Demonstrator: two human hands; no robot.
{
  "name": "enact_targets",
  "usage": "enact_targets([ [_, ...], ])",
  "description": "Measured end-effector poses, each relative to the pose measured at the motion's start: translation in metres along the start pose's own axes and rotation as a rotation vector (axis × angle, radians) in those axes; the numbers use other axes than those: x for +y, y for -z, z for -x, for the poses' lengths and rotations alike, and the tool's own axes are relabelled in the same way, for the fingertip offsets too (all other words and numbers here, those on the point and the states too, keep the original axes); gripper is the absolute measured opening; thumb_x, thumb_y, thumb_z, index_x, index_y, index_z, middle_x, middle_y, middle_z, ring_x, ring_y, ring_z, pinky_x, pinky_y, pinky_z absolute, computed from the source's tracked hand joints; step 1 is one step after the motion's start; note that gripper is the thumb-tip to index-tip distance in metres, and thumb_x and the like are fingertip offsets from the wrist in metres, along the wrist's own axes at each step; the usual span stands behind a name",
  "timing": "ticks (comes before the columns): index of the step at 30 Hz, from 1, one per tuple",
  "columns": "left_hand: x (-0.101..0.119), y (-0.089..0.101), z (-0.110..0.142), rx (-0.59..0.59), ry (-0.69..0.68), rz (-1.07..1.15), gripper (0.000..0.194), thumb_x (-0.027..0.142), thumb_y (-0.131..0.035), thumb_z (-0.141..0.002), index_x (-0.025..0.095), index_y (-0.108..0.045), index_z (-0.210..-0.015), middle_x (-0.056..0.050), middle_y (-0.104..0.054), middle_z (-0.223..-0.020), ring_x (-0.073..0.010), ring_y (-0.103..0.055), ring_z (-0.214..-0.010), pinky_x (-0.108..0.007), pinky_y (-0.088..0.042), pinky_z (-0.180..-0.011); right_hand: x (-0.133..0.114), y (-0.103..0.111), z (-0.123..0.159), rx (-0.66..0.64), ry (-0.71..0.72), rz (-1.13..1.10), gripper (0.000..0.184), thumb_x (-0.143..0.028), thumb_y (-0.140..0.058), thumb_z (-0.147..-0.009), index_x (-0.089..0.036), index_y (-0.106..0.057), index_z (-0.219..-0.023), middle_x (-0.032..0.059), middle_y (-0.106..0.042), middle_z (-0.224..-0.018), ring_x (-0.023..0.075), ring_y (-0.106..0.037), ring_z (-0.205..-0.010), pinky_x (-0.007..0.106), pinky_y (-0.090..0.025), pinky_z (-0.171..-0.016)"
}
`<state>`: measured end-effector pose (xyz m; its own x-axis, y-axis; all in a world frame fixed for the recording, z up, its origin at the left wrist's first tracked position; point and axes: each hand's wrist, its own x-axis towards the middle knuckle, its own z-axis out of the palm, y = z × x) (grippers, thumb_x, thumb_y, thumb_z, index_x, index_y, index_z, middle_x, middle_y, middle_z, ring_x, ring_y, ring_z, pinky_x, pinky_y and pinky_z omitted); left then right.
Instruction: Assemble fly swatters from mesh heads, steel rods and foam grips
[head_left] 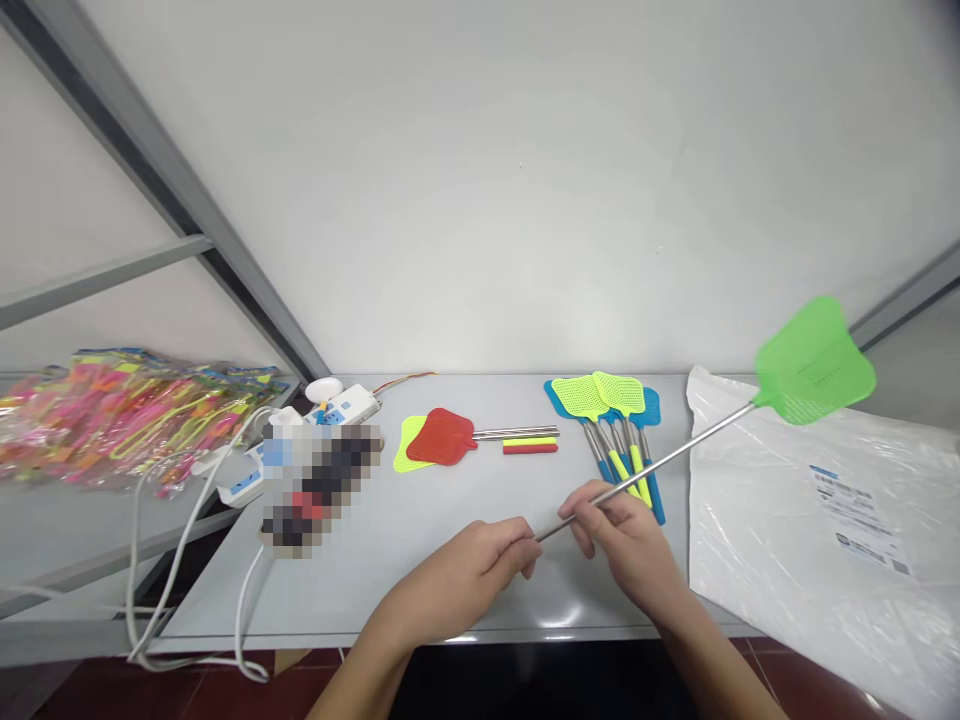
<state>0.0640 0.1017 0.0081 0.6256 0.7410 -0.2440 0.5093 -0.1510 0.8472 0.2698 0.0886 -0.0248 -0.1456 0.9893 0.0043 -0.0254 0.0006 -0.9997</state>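
Note:
A green fly swatter [816, 362] with a thin metal rod stretches up to the right, its head above the white plastic bag. My left hand [491, 565] is closed round the lower end of the rod. Further up, my right hand [619, 540] pinches the same rod between thumb and fingers. Behind my right hand lie several blue and yellow-green fly swatters [619, 395] with their handles toward me. Left of them, a red swatter head [442, 437] partly covers a yellow one [409, 440], with metal rods pointing right. Beside these rods lie a red grip [530, 449] and a yellow grip.
White power strips [349, 405] with plugs and cables lie on the table's left side, next to a pixelated patch. Further left is a pile of colourful bagged items [135, 420] on a shelf. A large white plastic bag [787, 520] with a label covers the table's right side.

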Motion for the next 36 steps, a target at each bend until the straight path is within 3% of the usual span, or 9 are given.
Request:
enact_targets([
  [6,-0.002,0.017,0.012,-0.004,0.013,-0.079,0.033,0.037,-0.033,-0.099,0.021,-0.052,-0.076,0.003,-0.052,-0.07,-0.0128,-0.047,-0.067,-0.023,-0.034,-0.063,0.001,0.036,-0.001,0.277,0.036,-0.18,0.025,-0.044,-0.059,-0.089,-0.02,-0.066,-0.085,-0.0037,-0.044,-0.053,0.0119,-0.04,-0.052,0.028,-0.031,-0.053],
  [11,-0.01,0.027,0.025,-0.023,0.059,-0.16,0.036,0.044,-0.034,-0.098,0.021,-0.049,-0.074,0.004,-0.046,-0.067,-0.013,-0.043,-0.064,-0.024,-0.03,-0.059,-0.01,0.052,0.002,0.327,0.062,-0.254,0.024,-0.042,-0.063,-0.087,-0.019,-0.067,-0.083,-0.0032,-0.042,-0.054,0.0121,-0.039,-0.052,0.028,-0.032,-0.051],
  [16,-0.007,0.039,0.033,-0.001,0.065,-0.205,0.038,0.049,-0.036,-0.097,0.022,-0.055,-0.077,0.003,-0.051,-0.068,-0.0143,-0.048,-0.067,-0.025,-0.03,-0.059,-0.021,0.053,0.005,0.359,0.086,-0.289,0.021,-0.04,-0.065,-0.086,-0.018,-0.067,-0.083,-0.0033,-0.04,-0.054,0.0117,-0.039,-0.052,0.028,-0.034,-0.05],
  [21,-0.005,0.045,0.019,0.056,0.017,-0.193,0.033,0.045,-0.039,-0.097,0.023,-0.058,-0.082,0.004,-0.056,-0.073,-0.0147,-0.051,-0.071,-0.024,-0.031,-0.062,-0.016,0.044,-0.008,0.442,0.135,-0.408,0.02,-0.04,-0.064,-0.087,-0.02,-0.064,-0.084,-0.0053,-0.037,-0.056,0.0088,-0.037,-0.051,0.024,-0.035,-0.049],
  [25,-0.004,0.032,0.001,0.14,0.005,-0.248,0.034,0.046,-0.04,-0.096,0.022,-0.059,-0.082,0.002,-0.059,-0.072,-0.0159,-0.052,-0.068,-0.026,-0.03,-0.06,0.005,0.012,-0.014,0.252,0.021,-0.352,0.024,-0.043,-0.064,-0.086,-0.022,-0.063,-0.097,-0.0044,-0.045,-0.058,0.0097,-0.043,-0.052,0.023,-0.036,-0.05],
  [29,-0.002,0.02,-0.007,0.173,-0.001,-0.292,0.037,0.048,-0.039,-0.096,0.022,-0.061,-0.08,0.001,-0.058,-0.067,-0.0169,-0.051,-0.064,-0.027,-0.029,-0.058,0.018,-0.014,-0.016,0.121,-0.019,-0.24,0.03,-0.048,-0.056,-0.09,-0.019,-0.063,-0.088,-0.0027,-0.049,-0.056,0.0109,-0.044,-0.053,0.025,-0.036,-0.053],
  [31,-0.004,0.022,-0.004,0.156,0.01,-0.255,0.038,0.046,-0.038,-0.096,0.021,-0.06,-0.078,0.001,-0.059,-0.068,-0.0172,-0.053,-0.067,-0.026,-0.031,-0.06,0.015,-0.009,-0.018,0.193,0.009,-0.224,0.032,-0.049,-0.055,-0.09,-0.018,-0.064,-0.086,-0.0029,-0.046,-0.054,0.0111,-0.042,-0.052,0.026,-0.034,-0.052],
  [34,-0.013,0.033,0.01,0.1,0.023,-0.162,0.036,0.041,-0.037,-0.097,0.021,-0.061,-0.078,0.001,-0.062,-0.075,-0.0168,-0.056,-0.074,-0.025,-0.036,-0.067,0.005,0.017,-0.02,0.371,0.067,-0.299,0.03,-0.048,-0.06,-0.087,-0.019,-0.064,-0.081,-0.0054,-0.037,-0.051,0.0099,-0.036,-0.049,0.025,-0.031,-0.049],
  [36,-0.02,0.041,0.02,0.07,0.055,-0.132,0.037,0.04,-0.037,-0.097,0.021,-0.062,-0.078,0.001,-0.062,-0.076,-0.0162,-0.056,-0.074,-0.024,-0.037,-0.069,-0.002,0.034,-0.02,0.378,0.057,-0.319,0.028,-0.046,-0.065,-0.084,-0.019,-0.065,-0.08,-0.0053,-0.036,-0.053,0.0095,-0.035,-0.05,0.025,-0.031,-0.048],
])
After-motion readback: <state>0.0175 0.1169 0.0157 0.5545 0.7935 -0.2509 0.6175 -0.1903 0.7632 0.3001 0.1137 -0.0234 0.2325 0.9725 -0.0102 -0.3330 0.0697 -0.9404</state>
